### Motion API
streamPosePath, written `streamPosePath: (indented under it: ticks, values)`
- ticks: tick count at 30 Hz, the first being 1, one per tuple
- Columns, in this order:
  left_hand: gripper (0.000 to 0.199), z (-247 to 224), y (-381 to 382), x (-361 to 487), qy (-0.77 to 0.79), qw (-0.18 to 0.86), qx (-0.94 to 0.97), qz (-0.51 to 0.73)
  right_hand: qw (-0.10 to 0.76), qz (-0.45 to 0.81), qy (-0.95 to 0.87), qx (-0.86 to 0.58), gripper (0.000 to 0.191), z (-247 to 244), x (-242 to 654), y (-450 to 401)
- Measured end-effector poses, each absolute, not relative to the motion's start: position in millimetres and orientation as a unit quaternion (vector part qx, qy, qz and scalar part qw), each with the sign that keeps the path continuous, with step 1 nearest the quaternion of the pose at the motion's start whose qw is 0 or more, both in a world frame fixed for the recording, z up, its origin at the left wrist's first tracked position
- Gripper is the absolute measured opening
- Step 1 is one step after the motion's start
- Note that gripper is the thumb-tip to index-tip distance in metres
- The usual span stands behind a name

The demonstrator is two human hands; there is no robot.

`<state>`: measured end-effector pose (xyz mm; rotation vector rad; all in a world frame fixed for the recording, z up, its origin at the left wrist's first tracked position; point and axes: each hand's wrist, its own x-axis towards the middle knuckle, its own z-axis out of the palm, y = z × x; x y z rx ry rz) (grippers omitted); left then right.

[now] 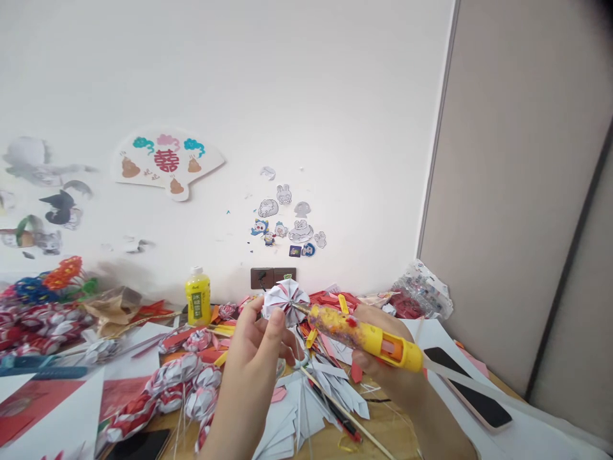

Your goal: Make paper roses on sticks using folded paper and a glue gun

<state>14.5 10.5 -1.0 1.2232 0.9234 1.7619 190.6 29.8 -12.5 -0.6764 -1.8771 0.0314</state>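
Observation:
In my left hand (256, 348) is a round pleated paper rosette (286, 299), white with thin red lines, its folds meeting at the centre. My fingers pinch it by its left and lower edge. A yellow hot glue gun (354, 332), smeared with colourful residue, is gripped by my right hand (387, 377). Its metal nozzle touches or nearly touches the rosette's centre. A translucent glue stick (454, 370) sticks out of the gun's back end. Under my hands lies a heap of folded white paper strips (306, 409).
Red-and-white folded paper pieces (163, 390) and a yellow bottle (198, 297) stand or lie on the left. A wooden stick (347, 412) crosses the strips. On the right are a phone (479, 399) and a plastic bag (424, 291). Behind, a wall socket (272, 277) holds a plug.

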Motion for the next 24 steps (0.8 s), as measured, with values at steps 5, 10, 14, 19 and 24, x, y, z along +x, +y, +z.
streamPosePath:
  ticks: [5,10,14,19,24]
  values:
    - [0.038,0.8,9.0,12.2,0.370,0.371,0.508,0.684,0.524,0.007,-0.797,-0.299,0.044,-11.6,190.4,27.5]
    - [0.041,-0.5,11.1,10.6,0.374,0.373,0.500,0.686,0.530,-0.006,-0.793,-0.300,0.039,-14.0,191.8,29.0]
    - [0.044,-2.6,11.3,9.5,0.380,0.370,0.497,0.687,0.538,-0.031,-0.793,-0.284,0.033,-17.8,193.2,32.6]
    - [0.039,-0.4,9.1,10.8,0.381,0.369,0.500,0.685,0.526,-0.027,-0.795,-0.301,0.032,-19.1,196.2,32.5]
    - [0.042,0.6,9.3,11.5,0.383,0.379,0.502,0.677,0.542,-0.022,-0.789,-0.290,0.038,-13.9,193.5,29.4]
